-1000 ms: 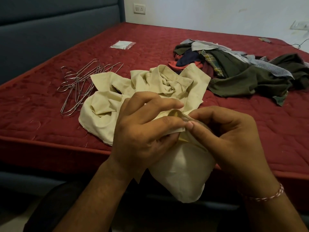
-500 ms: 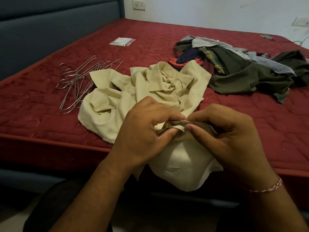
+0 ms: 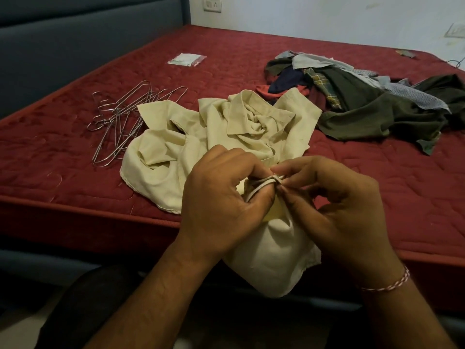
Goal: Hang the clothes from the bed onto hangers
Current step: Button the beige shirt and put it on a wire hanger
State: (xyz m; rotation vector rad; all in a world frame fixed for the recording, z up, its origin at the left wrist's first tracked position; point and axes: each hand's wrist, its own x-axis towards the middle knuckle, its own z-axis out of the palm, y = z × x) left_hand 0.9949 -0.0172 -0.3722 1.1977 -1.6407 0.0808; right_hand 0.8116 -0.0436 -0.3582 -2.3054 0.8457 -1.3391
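Both hands have drawn closer, left hand (image 3: 221, 197) and right hand (image 3: 334, 205) pinching the crumpled cream cotton shirt's (image 3: 226, 132) edge at the red quilted bed's (image 3: 75, 147) rim, wire hangers (image 3: 125, 122) unused, dark clothes pile (image 3: 364, 96) waiting

- A small clear plastic packet (image 3: 186, 59) lies flat on the mattress, well beyond the rest.
- A padded blue-grey headboard (image 3: 75, 39) runs along the left.
- A white wall socket (image 3: 212, 4) sits high on the pale wall (image 3: 327, 18).
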